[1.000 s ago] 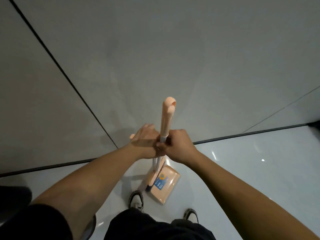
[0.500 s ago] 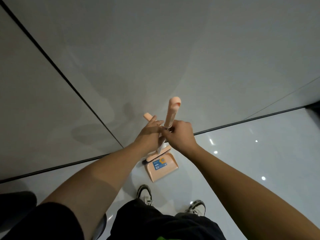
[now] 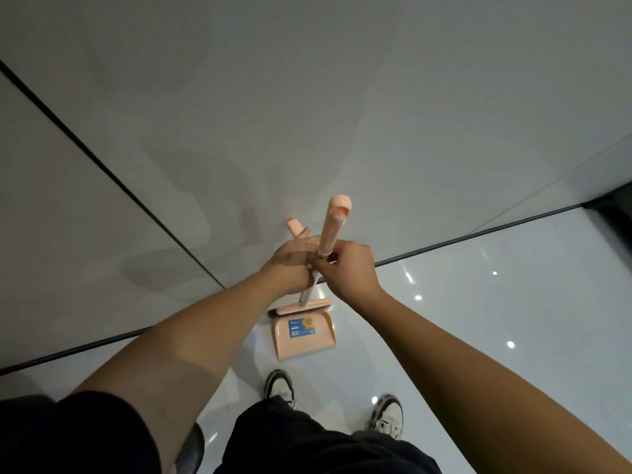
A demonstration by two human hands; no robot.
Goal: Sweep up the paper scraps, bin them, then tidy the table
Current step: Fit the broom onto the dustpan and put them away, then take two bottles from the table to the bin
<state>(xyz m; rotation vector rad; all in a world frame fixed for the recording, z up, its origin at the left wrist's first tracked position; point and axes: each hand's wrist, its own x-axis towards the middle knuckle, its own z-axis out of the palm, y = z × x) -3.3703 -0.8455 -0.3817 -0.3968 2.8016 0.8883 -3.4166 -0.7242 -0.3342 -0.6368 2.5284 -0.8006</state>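
Observation:
I stand facing a grey wall with both hands together in front of me. My right hand (image 3: 349,273) grips the pole of a peach broom (image 3: 337,227), whose handle sticks up towards the wall. The broom's head (image 3: 301,307) rests on the floor at the back of a peach dustpan (image 3: 304,340) with a blue label. My left hand (image 3: 290,265) is closed on the dustpan's upright handle (image 3: 294,227), and only that handle's peach tip shows above my fingers. No paper scraps are in view.
The glossy white floor (image 3: 478,319) meets the grey panelled wall (image 3: 307,97) along a dark skirting line. My two sneakers (image 3: 280,388) stand just behind the dustpan. A dark opening (image 3: 612,213) lies at the far right.
The dustpan and broom head have swung from a slanted position to square against the wall and sit a little farther from my feet. Both hands stay clasped on the handles.

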